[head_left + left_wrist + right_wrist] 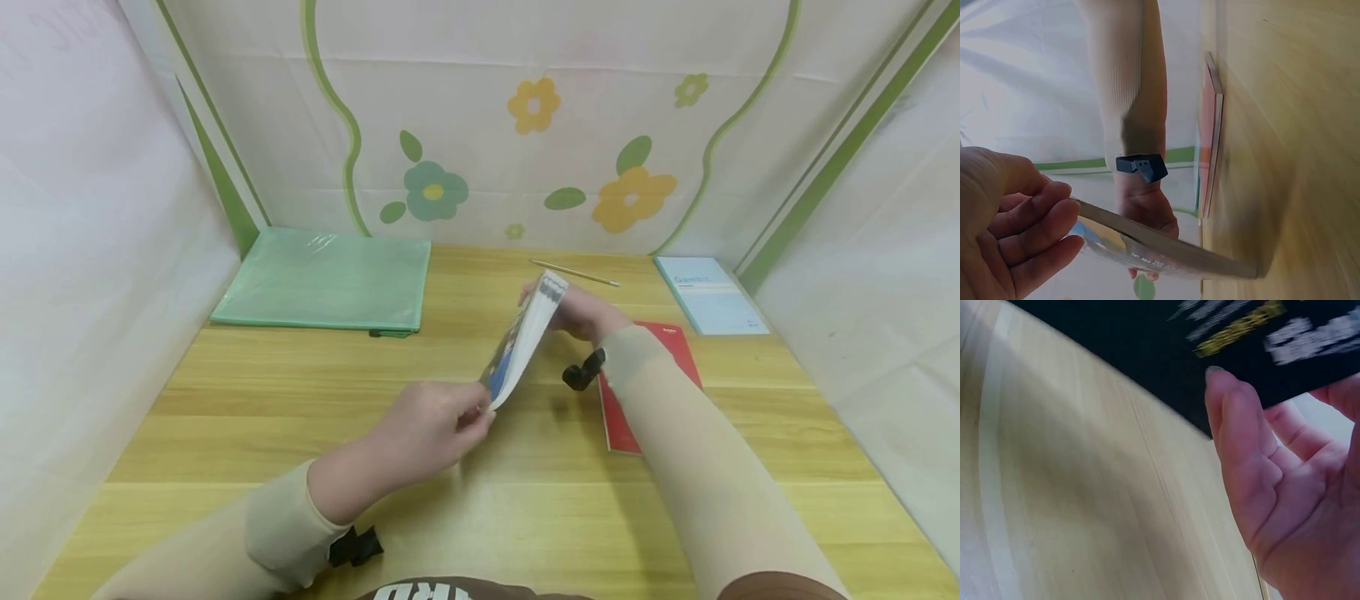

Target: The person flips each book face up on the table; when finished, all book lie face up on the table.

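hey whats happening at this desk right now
A person holds a thin book between both hands above a wooden table, tilted on edge. The left hand pinches its near corner; the right hand grips the far end. A red booklet lies under the right forearm. A green zip folder, a pencil and a pale blue notebook lie at the back.
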